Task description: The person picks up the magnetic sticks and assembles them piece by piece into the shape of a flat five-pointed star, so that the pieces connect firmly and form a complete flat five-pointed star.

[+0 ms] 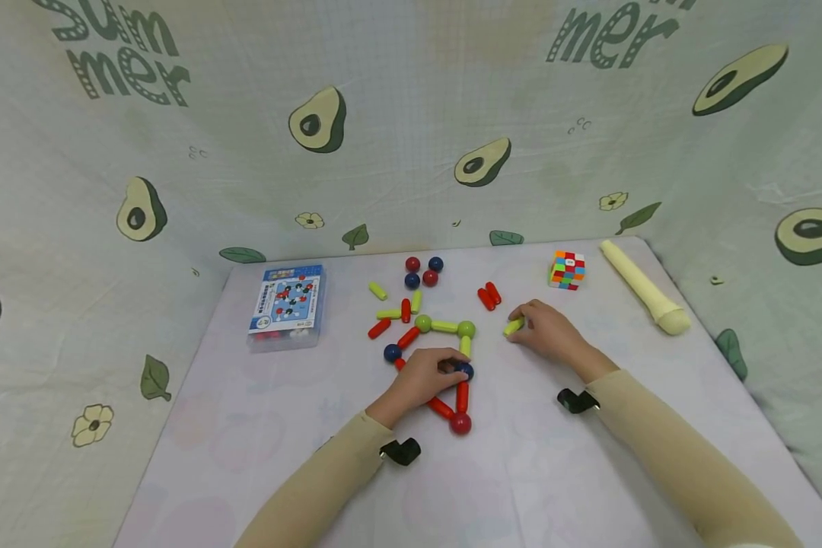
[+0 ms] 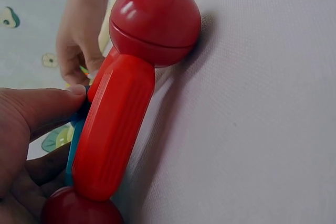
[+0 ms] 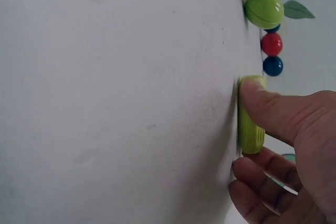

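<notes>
A ring of magnetic rods and balls lies mid-table. My left hand (image 1: 421, 374) pinches the dark blue ball (image 1: 466, 371) on its right side, partly covering the ring. Two green balls, one of them the corner ball (image 1: 466, 329), top the ring, and a red ball (image 1: 460, 424) forms its near end. In the left wrist view a red rod (image 2: 113, 129) slants from that ball past my thumb (image 2: 58, 100). To the right of the ring, my right hand (image 1: 548, 333) holds a loose yellow-green rod (image 1: 514, 326) between thumb and fingers, low over the cloth.
Loose red and green rods (image 1: 379, 329) lie beyond the ring at left, with red and blue balls (image 1: 430, 278) behind. Two red rods (image 1: 489, 296), a puzzle cube (image 1: 567, 271) and a pale yellow roll (image 1: 644, 285) lie at right. A boxed set (image 1: 286, 308) sits at left.
</notes>
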{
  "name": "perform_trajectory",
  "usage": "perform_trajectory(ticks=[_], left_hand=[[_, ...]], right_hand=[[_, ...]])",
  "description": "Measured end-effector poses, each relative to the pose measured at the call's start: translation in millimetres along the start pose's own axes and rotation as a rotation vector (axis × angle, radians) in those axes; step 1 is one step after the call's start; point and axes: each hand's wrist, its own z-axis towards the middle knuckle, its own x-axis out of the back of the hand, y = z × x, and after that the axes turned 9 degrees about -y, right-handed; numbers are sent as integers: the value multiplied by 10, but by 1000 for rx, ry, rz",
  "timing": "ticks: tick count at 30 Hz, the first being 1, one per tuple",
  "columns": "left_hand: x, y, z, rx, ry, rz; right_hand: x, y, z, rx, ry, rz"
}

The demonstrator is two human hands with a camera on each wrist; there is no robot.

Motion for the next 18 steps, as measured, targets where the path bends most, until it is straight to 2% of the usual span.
perform_trajectory(ticks=[7, 13, 18], left_hand=[[25, -4, -3, -14, -6, 11], [31, 20, -21, 8, -5, 20], [21, 31, -26, 2, 0, 26]], right_hand=[[-39, -24, -150, 66, -10, -34], [-104, -45, -168, 127, -14, -19], [-144, -90, -149, 138, 9, 4]])
